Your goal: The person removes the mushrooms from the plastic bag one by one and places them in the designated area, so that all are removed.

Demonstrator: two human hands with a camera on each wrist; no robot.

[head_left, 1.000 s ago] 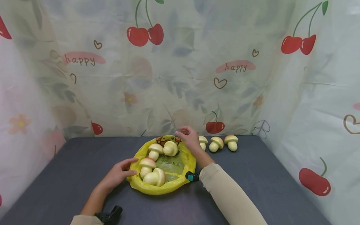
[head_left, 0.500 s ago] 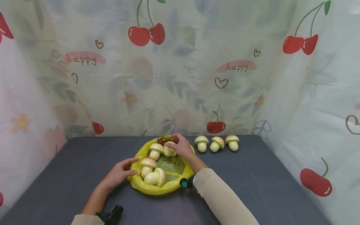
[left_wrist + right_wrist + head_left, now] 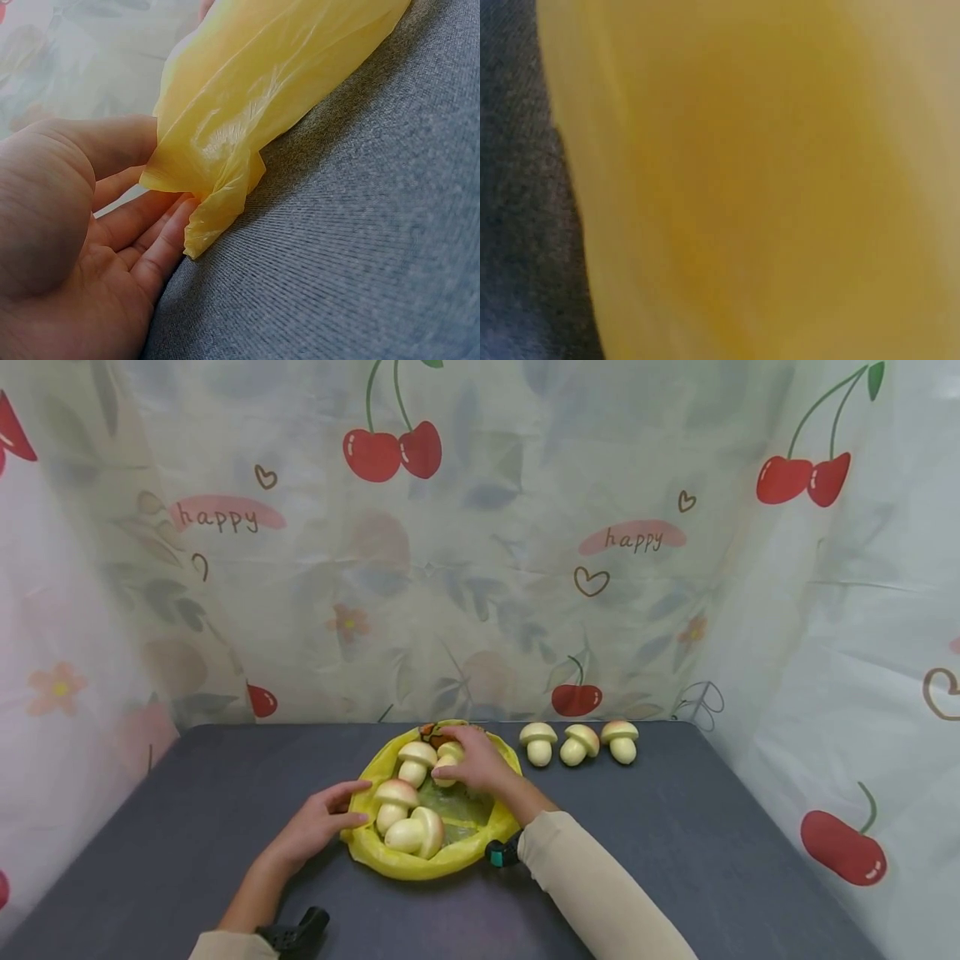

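A yellow plastic bag [image 3: 420,867] lies wide open on the table, its rim folded into a ring. Inside it, my right hand [image 3: 480,764] holds a toy mushroom [image 3: 448,752] between thumb and fingers, near the far side. Three more toy mushrooms, the far one [image 3: 415,758], the middle one [image 3: 395,795] and the near one [image 3: 420,835], rest along the bag's left part. My left hand [image 3: 322,818] touches the bag's left edge with thumb and fingers spread apart. In the left wrist view, its fingers [image 3: 161,251] lie against the crumpled plastic. Yellow plastic fills most of the right wrist view.
Three other toy mushrooms, the left one [image 3: 537,743], the middle one [image 3: 579,745] and the right one [image 3: 619,742], stand in a row at the table's back edge, right of the bag. A printed curtain [image 3: 480,568] rises behind the dark table [image 3: 675,843].
From over the bag's far right rim, my right hand has come left and down onto the far mushroom and gripped it. That mushroom has turned more upright. My left hand has stayed put.
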